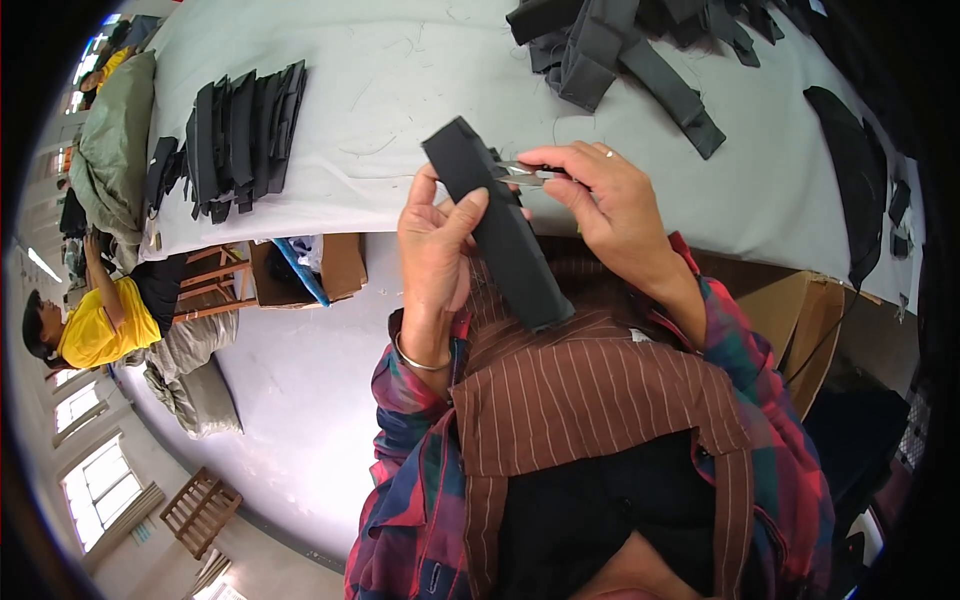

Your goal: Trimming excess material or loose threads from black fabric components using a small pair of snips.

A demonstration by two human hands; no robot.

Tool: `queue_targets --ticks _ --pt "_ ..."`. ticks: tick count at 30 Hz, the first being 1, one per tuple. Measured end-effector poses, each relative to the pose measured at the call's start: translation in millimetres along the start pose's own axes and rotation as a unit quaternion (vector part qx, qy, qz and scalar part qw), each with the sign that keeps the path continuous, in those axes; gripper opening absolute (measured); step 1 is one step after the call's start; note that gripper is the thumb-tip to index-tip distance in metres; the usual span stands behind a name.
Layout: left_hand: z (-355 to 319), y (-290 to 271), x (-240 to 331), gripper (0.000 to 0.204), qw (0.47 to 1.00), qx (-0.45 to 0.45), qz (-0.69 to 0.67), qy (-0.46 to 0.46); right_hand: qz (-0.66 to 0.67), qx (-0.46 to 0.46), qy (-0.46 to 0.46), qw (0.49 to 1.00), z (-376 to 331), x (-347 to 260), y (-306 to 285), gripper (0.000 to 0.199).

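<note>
My left hand (432, 250) grips a long folded strip of black fabric (508, 250), thumb on its face and fingers behind it. The strip slants from upper left to lower right, just off the table's near edge. In my right hand (618, 205) is a small pair of metal thread snips (520, 177), pinched between thumb and forefinger. Their blades point left and meet the strip's right edge near its upper end. Whether they touch a thread there is too small to tell.
On the pale cloth-covered table (390, 70) lie a row of black strips (245, 140) at left and a loose heap (590, 60) at far right. Cardboard boxes (345, 268) stand below. A person in yellow (105, 320) works at left, near stuffed sacks (195, 390).
</note>
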State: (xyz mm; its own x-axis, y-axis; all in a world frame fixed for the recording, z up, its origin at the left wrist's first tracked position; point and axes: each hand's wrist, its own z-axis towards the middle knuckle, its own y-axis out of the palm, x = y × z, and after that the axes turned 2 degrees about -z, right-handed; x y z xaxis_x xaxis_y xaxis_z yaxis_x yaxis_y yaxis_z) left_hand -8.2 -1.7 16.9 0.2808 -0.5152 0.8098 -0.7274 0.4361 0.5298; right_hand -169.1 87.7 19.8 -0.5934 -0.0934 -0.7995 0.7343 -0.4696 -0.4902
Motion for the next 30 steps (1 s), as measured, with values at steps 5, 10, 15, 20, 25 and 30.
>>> queue_targets --ticks 5,10,15,20,25,30 --pt "-4.5 -0.3 -2.6 0.035 1.000 -0.020 0.011 -0.016 -0.044 0.002 -0.023 0.999 4.8 16.2 12.7 0.013" --pt "-8.0 4.0 -4.5 0.050 0.997 -0.013 0.072 0.011 -0.060 0.032 -0.053 0.996 17.5 3.4 11.0 0.012" --pt "-11.7 7.9 -3.8 0.057 0.989 -0.018 0.146 -0.009 -0.091 0.028 -0.099 0.990 31.4 5.6 18.3 0.011" --pt "-11.4 2.6 -11.2 0.060 0.988 -0.030 0.151 -0.025 -0.113 0.002 -0.098 0.989 32.3 11.0 10.9 0.009" --pt "-14.7 4.7 -8.4 0.062 0.989 -0.043 0.131 -0.052 -0.107 -0.026 -0.031 0.993 29.4 10.5 1.5 0.008" --pt "-16.8 3.2 -14.3 0.056 0.996 -0.019 0.073 -0.050 0.048 0.020 0.044 0.998 23.5 12.7 1.6 0.014"
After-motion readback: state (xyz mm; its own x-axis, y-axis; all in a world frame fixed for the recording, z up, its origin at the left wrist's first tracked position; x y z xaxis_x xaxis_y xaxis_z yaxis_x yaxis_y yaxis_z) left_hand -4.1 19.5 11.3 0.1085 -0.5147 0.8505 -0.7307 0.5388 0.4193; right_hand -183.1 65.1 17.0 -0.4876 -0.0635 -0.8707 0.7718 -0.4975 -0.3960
